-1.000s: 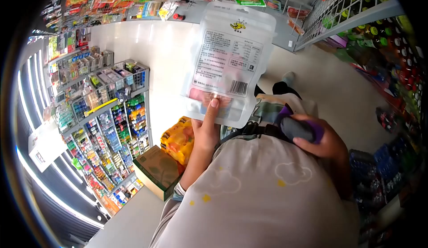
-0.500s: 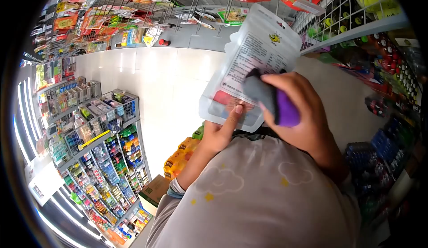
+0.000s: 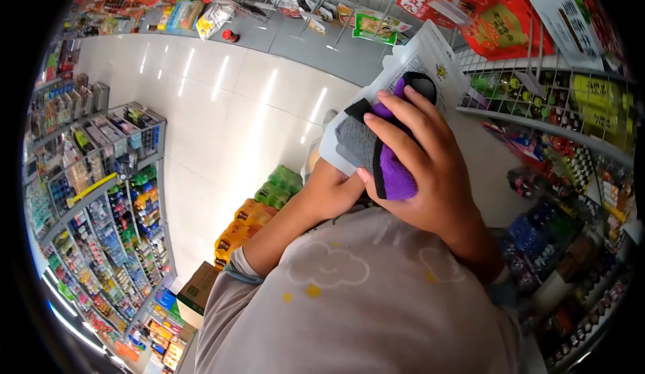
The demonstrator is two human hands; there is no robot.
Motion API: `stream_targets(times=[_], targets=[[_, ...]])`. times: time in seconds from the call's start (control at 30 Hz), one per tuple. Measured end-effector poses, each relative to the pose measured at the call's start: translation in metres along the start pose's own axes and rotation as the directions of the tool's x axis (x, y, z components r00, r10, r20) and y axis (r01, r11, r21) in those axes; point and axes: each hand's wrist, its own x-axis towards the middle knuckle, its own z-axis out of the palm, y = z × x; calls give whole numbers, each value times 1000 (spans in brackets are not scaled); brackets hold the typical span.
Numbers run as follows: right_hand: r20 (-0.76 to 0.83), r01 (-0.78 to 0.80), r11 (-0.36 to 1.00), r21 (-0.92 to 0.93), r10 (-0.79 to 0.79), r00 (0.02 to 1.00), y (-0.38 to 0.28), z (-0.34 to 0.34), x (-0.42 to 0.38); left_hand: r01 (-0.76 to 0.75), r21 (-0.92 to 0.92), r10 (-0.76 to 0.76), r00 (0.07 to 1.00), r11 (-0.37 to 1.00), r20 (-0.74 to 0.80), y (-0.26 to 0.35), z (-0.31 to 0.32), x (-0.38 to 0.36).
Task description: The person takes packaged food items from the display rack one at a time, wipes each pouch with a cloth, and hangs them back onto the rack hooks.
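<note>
A translucent white plastic packet (image 3: 398, 71) with printed text tilts in front of my chest, its lower part covered by a cloth. My left hand (image 3: 330, 191) is at the packet's lower edge and grips it, most of its fingers hidden behind the packet. My right hand (image 3: 430, 162) presses a folded purple and grey cloth with black edging (image 3: 398, 172) against the packet's printed face, its fingers bent over the cloth.
Hanging snack packets (image 3: 500, 21) and a wire rack (image 3: 557, 115) are ahead. Orange and green bottle packs (image 3: 245, 223) stand on the floor beside a cardboard box (image 3: 199, 290). Stocked shelves (image 3: 111, 236) stand at the left; dark bottles fill the right side.
The cloth has opened out over the packet and now covers more of its text. The packet has shifted right, and the view has turned, showing more red packets ahead.
</note>
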Motion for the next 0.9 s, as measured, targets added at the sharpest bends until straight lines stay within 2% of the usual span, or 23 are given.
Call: stream_targets(times=[0.17,0.23,0.3,0.4,0.5,0.57,0.63,0.7,0.73,0.77,0.83,0.87,0.9], targets=[[80,25,999,-38,-22,997,-11,17,30,-22,25,21,999,999,35,0,-29,3],[94,14,1000,-23,-12,995,-15,29,42,44,-2,-43,994,999,103,2,-42,3],[73,-38,998,56,34,997,-21,40,49,54,-16,-52,994,998,99,2,-51,3],[83,-93,995,42,89,993,-27,55,52,132,40,-137,974,991,178,1,-67,2],[92,-187,977,99,178,980,-37,68,65,153,69,-161,977,986,141,-1,-86,0],[30,-219,966,136,217,976,-42,79,67,171,180,-206,958,969,201,-5,-93,-5],[-79,-352,924,149,366,927,-47,91,70,173,157,-206,952,972,226,-1,-100,-2],[-130,-347,930,118,361,923,-47,98,76,110,68,-122,971,992,204,2,-105,-1],[-163,-354,924,148,376,912,-47,102,77,-25,152,-11,974,988,228,-7,-112,0],[-195,-358,916,180,389,900,-47,107,79,-22,150,-13,973,988,229,-7,-116,-2],[-220,-353,913,206,394,892,-50,117,82,159,-85,-133,958,984,252,-6,-127,-5],[-218,-334,923,192,372,902,-51,122,81,161,-85,-135,958,983,253,-5,-132,-8],[-216,-315,932,179,350,911,-52,125,80,252,-176,-198,940,952,279,-4,-136,-10]])
